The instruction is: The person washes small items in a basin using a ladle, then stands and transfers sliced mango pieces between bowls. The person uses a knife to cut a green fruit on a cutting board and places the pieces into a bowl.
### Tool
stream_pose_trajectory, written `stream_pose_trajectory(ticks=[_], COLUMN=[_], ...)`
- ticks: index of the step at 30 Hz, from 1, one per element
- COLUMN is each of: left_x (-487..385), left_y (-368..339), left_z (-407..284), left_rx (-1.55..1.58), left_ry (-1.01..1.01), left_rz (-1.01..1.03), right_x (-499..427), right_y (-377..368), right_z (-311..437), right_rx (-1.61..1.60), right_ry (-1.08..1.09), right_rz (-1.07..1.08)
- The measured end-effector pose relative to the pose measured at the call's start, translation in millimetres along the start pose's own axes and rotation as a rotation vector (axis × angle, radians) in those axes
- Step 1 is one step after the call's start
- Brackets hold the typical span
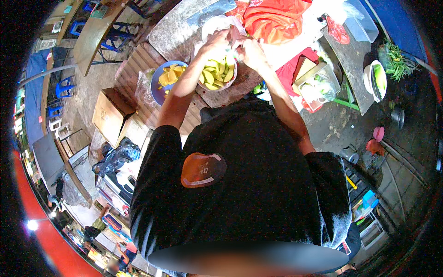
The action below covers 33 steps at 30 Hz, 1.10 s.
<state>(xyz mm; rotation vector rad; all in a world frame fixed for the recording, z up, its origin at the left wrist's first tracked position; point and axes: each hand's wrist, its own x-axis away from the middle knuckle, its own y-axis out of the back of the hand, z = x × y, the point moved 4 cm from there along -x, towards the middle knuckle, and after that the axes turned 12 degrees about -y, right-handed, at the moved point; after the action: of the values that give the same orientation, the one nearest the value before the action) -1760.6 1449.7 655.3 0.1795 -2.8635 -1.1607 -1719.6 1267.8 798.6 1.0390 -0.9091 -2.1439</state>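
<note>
Both of my hands are at the top centre, over a wooden table, close together at a thin plastic bag. My left hand has its fingers bent at the bag's left side, and my right hand pinches its right side. Glare washes out the fingertips. Just below them stands a bowl of green fruit slices, perhaps mango. A blue bowl with yellow fruit pieces sits left of it, partly behind my left forearm. Whitish plastic lies behind my left hand.
Orange-red plastic bags lie beyond my hands. A clear tub with bagged greens stands to the right, a white bowl farther right. An open cardboard box is at the left. Two people are at the far lower left.
</note>
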Motion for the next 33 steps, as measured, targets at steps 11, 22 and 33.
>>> stream_pose_trajectory(ticks=[11, 22, 33], left_x=[81.8, 27.3, 7.6], left_y=[66.7, 25.5, -12.2], left_z=[-90.3, -28.9, -51.6], left_rx=[0.063, 0.321, -0.508], left_ry=[-0.453, -0.083, 0.155], left_rz=[-0.316, -0.401, 0.004], right_x=[2.4, 2.2, 12.4], right_y=[-18.8, -24.5, -25.6], right_z=[-26.5, -27.7, -30.6], right_rx=[-0.297, -0.396, -0.314], right_ry=[-0.271, -0.283, -0.251], right_rz=[0.269, 0.409, 0.422])
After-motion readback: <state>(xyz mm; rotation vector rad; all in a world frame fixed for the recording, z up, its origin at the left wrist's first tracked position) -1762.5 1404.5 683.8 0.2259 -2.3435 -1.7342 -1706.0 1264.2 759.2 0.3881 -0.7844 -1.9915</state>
